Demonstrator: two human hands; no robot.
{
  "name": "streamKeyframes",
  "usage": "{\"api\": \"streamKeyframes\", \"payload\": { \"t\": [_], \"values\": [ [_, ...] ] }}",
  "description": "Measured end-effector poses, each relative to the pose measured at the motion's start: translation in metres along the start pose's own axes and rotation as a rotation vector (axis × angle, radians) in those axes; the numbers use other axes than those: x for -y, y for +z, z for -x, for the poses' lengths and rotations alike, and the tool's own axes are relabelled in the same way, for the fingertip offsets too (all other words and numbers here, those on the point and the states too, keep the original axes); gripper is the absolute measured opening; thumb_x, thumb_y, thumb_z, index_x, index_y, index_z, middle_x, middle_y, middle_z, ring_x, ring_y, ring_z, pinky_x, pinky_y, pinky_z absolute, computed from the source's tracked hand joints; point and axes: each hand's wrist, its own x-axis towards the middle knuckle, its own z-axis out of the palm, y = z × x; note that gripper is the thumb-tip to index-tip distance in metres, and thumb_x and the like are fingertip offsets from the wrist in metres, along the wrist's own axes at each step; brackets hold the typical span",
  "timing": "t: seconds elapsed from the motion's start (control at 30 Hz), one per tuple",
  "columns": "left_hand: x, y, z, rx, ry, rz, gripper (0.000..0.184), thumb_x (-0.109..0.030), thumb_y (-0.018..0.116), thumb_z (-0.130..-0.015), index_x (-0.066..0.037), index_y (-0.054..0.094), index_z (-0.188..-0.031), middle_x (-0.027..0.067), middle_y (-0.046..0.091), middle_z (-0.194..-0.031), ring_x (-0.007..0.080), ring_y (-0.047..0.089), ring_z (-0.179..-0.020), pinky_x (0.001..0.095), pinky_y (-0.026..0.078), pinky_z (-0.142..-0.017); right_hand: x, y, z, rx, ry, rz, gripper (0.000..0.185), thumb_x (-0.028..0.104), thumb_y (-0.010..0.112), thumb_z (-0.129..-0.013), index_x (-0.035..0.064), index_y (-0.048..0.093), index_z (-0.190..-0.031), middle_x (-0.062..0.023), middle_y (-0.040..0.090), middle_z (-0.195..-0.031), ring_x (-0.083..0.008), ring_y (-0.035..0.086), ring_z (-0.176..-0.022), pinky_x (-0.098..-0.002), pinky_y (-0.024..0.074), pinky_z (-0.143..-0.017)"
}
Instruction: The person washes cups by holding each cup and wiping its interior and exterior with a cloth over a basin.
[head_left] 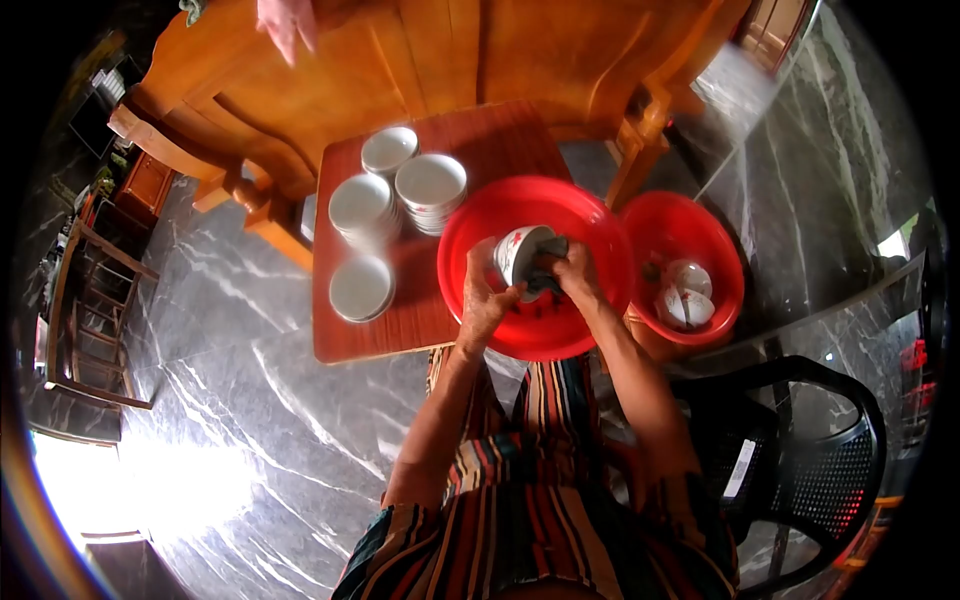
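Observation:
A white bowl with a red pattern (pixel 517 254) is held tilted above the large red basin (pixel 461 225). My left hand (pixel 484 298) grips the bowl at its left side, fingers wrapped round it. My right hand (pixel 572 270) is closed on a dark grey cloth (pixel 543 270), which presses against the bowl's open side. Small dark bits lie in the basin below the hands. Left of the basin, stacked white bowls (pixel 431 184) stand on the brown table (pixel 400 338).
At the right, a second red basin (pixel 728 262) holds white bowls (pixel 690 306). A black chair (pixel 820 480) stands at the lower right. Behind the table is a wooden bench (pixel 440 60), with another person's hand (pixel 287 25) above it. A wooden chair (pixel 95 325) is far left.

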Motion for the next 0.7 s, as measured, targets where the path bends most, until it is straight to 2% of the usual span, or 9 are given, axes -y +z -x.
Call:
{"api": "streamKeyframes", "payload": {
  "t": [0.07,0.17,0.23,0.27,0.3,0.37,0.47,0.53,0.7],
  "values": [
    [0.005,0.001,-0.001,0.059,-0.034,0.069,0.073,-0.004,0.068,-0.06,0.0,0.036,-0.126,0.0147,0.048,-0.114,0.0247,0.047,-0.11,0.0345,0.04,-0.093,0.017,0.0,0.004,0.009,-0.045,0.087,0.013,0.002,0.067,-0.071,0.0016,0.061,-0.083,-0.0049,0.065,-0.079,-0.0127,0.061,-0.069,-0.0254,0.0502,-0.062],
    [0.008,0.001,-0.001,0.102,-0.06,0.076,0.075,-0.002,0.069,-0.06,0.0,0.034,-0.127,0.0155,0.048,-0.114,0.0251,0.047,-0.109,0.0346,0.041,-0.091,0.031,0.003,0.013,-0.117,-0.197,0.069,0.023,0.0,0.067,-0.066,0.0026,0.056,-0.086,-0.0065,0.062,-0.078,-0.017,0.061,-0.07,-0.0292,0.0486,-0.063],
    [0.01,0.0,-0.002,0.126,-0.077,0.033,0.073,-0.001,0.069,-0.061,0.0,0.035,-0.126,0.0141,0.05,-0.112,0.024,0.051,-0.104,0.0336,0.044,-0.087,0.107,-0.005,0.038,-0.189,-0.39,0.454,0.03,-0.003,0.065,-0.062,0.0042,0.051,-0.088,-0.0108,0.058,-0.078,-0.0271,0.059,-0.071,-0.036,0.0461,-0.064],
    [0.007,-0.001,-0.002,0.152,-0.134,-0.021,0.071,0.0,0.07,-0.062,0.0,0.036,-0.125,0.0134,0.052,-0.11,0.023,0.053,-0.101,0.0325,0.045,-0.085,0.114,-0.005,0.04,-0.201,-0.474,0.481,0.034,-0.004,0.063,-0.06,0.0071,0.052,-0.09,-0.0132,0.056,-0.079,-0.0339,0.056,-0.076,-0.0394,0.0436,-0.066],
    [0.005,-0.001,-0.002,0.179,-0.191,-0.076,0.07,0.001,0.07,-0.062,-0.001,0.037,-0.124,0.0127,0.053,-0.108,0.022,0.055,-0.098,0.0314,0.046,-0.082,0.121,-0.005,0.041,-0.198,-0.475,0.481,0.034,-0.004,0.063,-0.06,0.0071,0.052,-0.09,-0.0132,0.056,-0.079,-0.0339,0.056,-0.076,-0.0394,0.0436,-0.066],
    [0.003,0.0,-0.003,0.17,-0.156,-0.123,0.064,0.001,0.07,-0.063,-0.002,0.041,-0.12,0.0121,0.056,-0.103,0.02,0.057,-0.094,0.03,0.048,-0.079,0.131,-0.006,0.044,-0.214,-0.734,0.606,0.035,-0.005,0.062,-0.059,0.0066,0.053,-0.09,-0.0129,0.057,-0.081,-0.0323,0.056,-0.078,-0.0384,0.0437,-0.069],
    [0.005,0.001,-0.004,0.206,-0.126,-0.133,0.06,0.001,0.069,-0.063,-0.003,0.045,-0.118,0.0138,0.057,-0.101,0.02,0.057,-0.095,0.0306,0.047,-0.08,0.143,-0.001,0.049,-0.197,-0.921,0.682,0.036,-0.003,0.065,-0.059,0.0054,0.054,-0.092,-0.0105,0.058,-0.083,-0.0283,0.056,-0.077,-0.0377,0.0427,-0.068],
    [0.015,0.003,-0.003,0.185,-0.002,-0.092,0.054,0.002,0.065,-0.065,-0.004,0.047,-0.116,0.0149,0.059,-0.1,0.0221,0.058,-0.095,0.0315,0.046,-0.082,0.142,0.003,0.051,-0.203,-1.102,0.741,0.035,-0.002,0.066,-0.062,0.0053,0.055,-0.094,-0.0086,0.057,-0.082,-0.0259,0.055,-0.073,-0.0382,0.0425,-0.066],
    [0.026,-0.002,-0.005,0.171,0.078,-0.176,0.048,0.005,0.057,-0.069,-0.003,0.046,-0.116,0.016,0.059,-0.101,0.0247,0.058,-0.097,0.0319,0.045,-0.085,0.149,0.005,0.052,-0.18,-0.916,0.636,0.038,-0.003,0.066,-0.06,0.0052,0.055,-0.094,-0.0092,0.058,-0.084,-0.0285,0.055,-0.074,-0.0393,0.0434,-0.067]
  ]
}}
